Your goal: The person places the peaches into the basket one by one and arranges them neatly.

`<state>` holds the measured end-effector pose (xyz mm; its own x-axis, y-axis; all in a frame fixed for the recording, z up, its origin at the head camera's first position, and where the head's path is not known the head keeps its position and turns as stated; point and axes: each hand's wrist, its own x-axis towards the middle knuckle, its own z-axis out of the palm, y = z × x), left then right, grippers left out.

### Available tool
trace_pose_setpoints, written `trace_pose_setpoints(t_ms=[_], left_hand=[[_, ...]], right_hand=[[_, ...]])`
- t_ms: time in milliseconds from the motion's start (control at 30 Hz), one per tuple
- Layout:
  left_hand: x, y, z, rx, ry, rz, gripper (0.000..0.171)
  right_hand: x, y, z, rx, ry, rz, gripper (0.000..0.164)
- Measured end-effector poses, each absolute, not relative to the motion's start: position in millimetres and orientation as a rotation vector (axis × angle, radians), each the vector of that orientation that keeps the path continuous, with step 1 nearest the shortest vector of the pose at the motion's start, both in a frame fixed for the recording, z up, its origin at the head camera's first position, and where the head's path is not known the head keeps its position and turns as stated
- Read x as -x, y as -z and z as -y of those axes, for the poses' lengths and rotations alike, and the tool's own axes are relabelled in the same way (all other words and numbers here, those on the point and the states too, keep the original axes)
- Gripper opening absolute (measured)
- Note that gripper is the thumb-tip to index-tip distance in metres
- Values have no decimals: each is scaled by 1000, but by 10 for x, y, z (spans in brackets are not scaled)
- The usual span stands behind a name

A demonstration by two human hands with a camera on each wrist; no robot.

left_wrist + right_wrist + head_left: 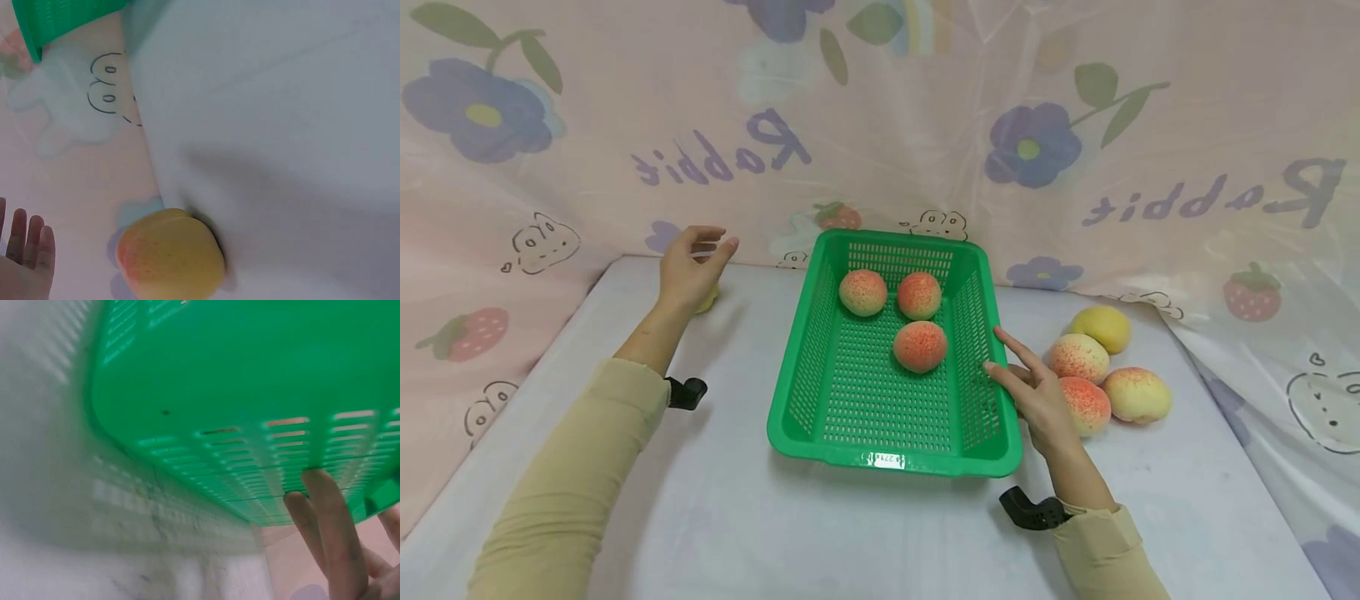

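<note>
From the head view, I see a green basket (pixel 940 463) in the middle of the white table (pixel 880 537), close to the printed cloth (pixel 880 108) behind. Three red-speckled peaches (pixel 920 347) lie inside it, two side by side toward the far end and one nearer. The right hand (pixel 1043 404) grips the basket's right rim, thumb over the edge. Just past that hand sits a cluster of four fruits (pixel 1137 395), yellow to red, beside the basket. Over on the left, the left hand (pixel 692 268) hovers with fingers loosely bent, grasping nothing, and a yellow peach (pixel 708 301) peeks out from behind its wrist.

In the left wrist view, that peach shows better: yellow with a reddish blush, resting near the table's back edge. The left hand's fingertips, slack and well apart from it, enter at the lower left; a corner of the basket shows at the top.

In the right wrist view, the slotted outer wall of the basket fills most of the scene, and the right hand's fingers lie against it from outside.
</note>
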<state>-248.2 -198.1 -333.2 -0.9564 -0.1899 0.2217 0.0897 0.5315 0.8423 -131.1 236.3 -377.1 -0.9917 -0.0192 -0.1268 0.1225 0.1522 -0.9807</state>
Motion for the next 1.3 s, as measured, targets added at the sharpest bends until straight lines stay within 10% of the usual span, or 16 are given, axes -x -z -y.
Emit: trace_pose_setpoints(t_ms=[1300], left_hand=[[2534, 3877, 2435, -345, 1296, 2623, 81]], right_hand=[[1310, 3800, -2379, -100, 2001, -2284, 60]])
